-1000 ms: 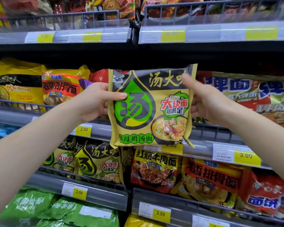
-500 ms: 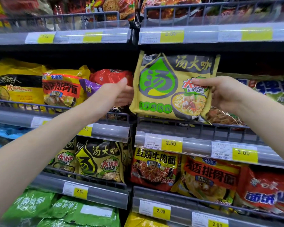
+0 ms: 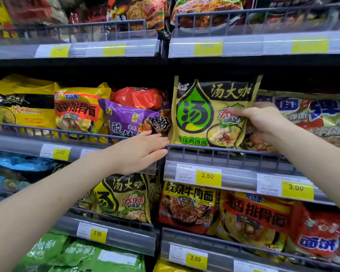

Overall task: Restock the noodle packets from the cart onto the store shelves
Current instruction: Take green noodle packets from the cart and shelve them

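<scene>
Now placing: right hand [image 3: 263, 122] pinched the yellow-green noodle packet [image 3: 210, 112] upright behind the middle shelf's rail [image 3: 224, 152]. Left hand [image 3: 139, 152], fingers straight, rested at the rail. Next: release, likely return to the cart.

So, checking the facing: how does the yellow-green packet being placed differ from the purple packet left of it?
The yellow-green packet stands upright, gripped by the right hand; the purple packet leans tilted, ungripped, near the left hand. Both sit behind the same shelf rail.

2 hands [image 3: 137, 152], 2 yellow-and-black soup packets [image 3: 210, 112], 1 purple packet [image 3: 126, 118], 3 shelf tiers [image 3: 234, 158] visible.
</scene>
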